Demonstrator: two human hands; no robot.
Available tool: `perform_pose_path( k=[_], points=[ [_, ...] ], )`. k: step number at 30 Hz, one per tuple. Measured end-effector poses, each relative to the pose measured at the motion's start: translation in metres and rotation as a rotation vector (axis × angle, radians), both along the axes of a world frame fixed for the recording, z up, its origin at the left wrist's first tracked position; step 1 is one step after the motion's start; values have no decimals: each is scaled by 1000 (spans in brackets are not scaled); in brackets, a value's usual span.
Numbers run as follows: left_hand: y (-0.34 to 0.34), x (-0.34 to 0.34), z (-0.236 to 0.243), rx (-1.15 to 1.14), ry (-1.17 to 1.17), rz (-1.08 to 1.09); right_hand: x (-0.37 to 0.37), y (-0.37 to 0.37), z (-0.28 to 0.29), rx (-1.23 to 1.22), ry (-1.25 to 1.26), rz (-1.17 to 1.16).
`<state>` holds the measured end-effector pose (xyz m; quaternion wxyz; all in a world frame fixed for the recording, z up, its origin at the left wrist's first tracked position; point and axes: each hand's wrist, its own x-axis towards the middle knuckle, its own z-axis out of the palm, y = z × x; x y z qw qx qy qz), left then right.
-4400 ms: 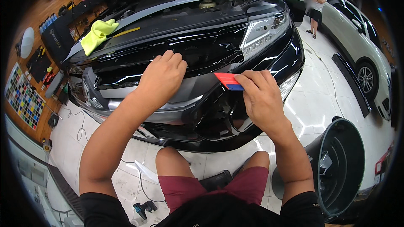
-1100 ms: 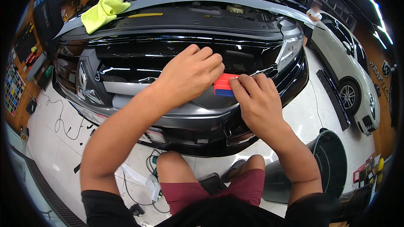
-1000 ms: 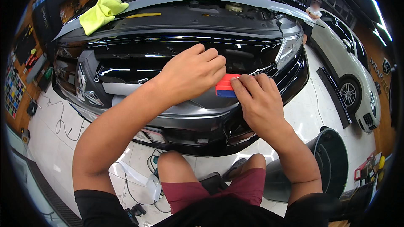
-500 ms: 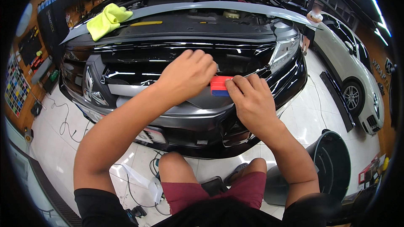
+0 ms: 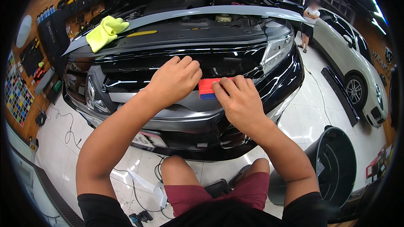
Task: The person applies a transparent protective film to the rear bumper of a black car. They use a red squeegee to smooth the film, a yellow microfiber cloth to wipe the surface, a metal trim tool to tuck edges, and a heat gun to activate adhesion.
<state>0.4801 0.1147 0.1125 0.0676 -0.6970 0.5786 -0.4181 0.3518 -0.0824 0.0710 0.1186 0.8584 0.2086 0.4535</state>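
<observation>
The rectangular red squeegee card with a blue lower band is at the black car front, over the dark grey trim beside the grille. Its broad face shows, blue edge downward; contact with the trim cannot be confirmed. The right hand clamps the card's right end between thumb and fingers, covering that end. The left hand is just beside it, fingers curled together; whether they grip anything cannot be determined.

Clock positions below are taken from the card. At 2 o'clock: clear-lensed headlamp. At 10 o'clock: crumpled yellow-green cloth. Between 10 and 11: slender yellow tool. At 12: long, curved light grey strip across the engine bay. At 4: round dark bin. Near 3: white car, well apart. The left forearm obstructs part of the grille.
</observation>
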Motion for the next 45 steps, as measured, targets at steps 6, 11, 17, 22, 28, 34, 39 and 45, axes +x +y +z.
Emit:
perform_pose_path(
  k=[6,11,17,22,28,34,39,45],
  points=[
    [-16,-6,17,126,-8,68,-4,-1,0,-6,-25,1],
    [-13,-5,13,177,68,-35,-9,-9,0,0,-9,-25],
    [-6,-4,11,97,-39,-37,-22,-16,1,55,15,-17],
    [-12,-8,11,115,-11,69,-59,-18,-6,201,80,9],
    [-21,-3,20,177,58,18,-80,-29,-7,673,360,196],
    [-6,-9,0,68,-103,80,-95,-36,-22,1090,460,237],
    [-16,-15,6,119,-109,147,-119,-27,-37,1103,562,275],
    [-23,-7,21,197,-29,89,-125,-35,-56,1307,602,316]
  ],
)
